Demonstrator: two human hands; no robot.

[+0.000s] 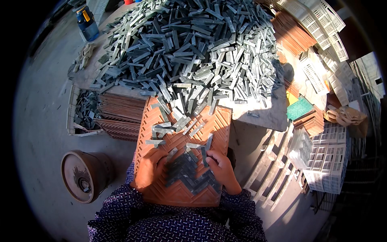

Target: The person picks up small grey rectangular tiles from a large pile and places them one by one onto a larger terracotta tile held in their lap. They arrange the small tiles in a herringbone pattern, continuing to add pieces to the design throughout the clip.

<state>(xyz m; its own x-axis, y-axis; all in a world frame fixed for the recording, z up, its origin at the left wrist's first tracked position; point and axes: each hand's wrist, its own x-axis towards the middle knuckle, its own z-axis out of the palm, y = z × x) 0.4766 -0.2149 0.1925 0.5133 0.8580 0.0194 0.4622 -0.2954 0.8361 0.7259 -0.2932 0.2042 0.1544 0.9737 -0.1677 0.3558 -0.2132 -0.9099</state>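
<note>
- We are seeing a dark herringbone patch (187,173) filling the lower middle of the tray (159,197) before us; other slots are lying bare or under loose strips (155,142).
- Our left hand (148,168) and right hand (224,170) are curling beside strips; whether pinching, we cannot tell.
- The table (268,118) is bearing a heap (181,44); crates (324,161) are standing right.

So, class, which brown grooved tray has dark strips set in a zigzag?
The single tray between the left hand and right hand: dark strips form a zigzag on it. The others sit in stacks at left and right, showing mostly edges.
</note>
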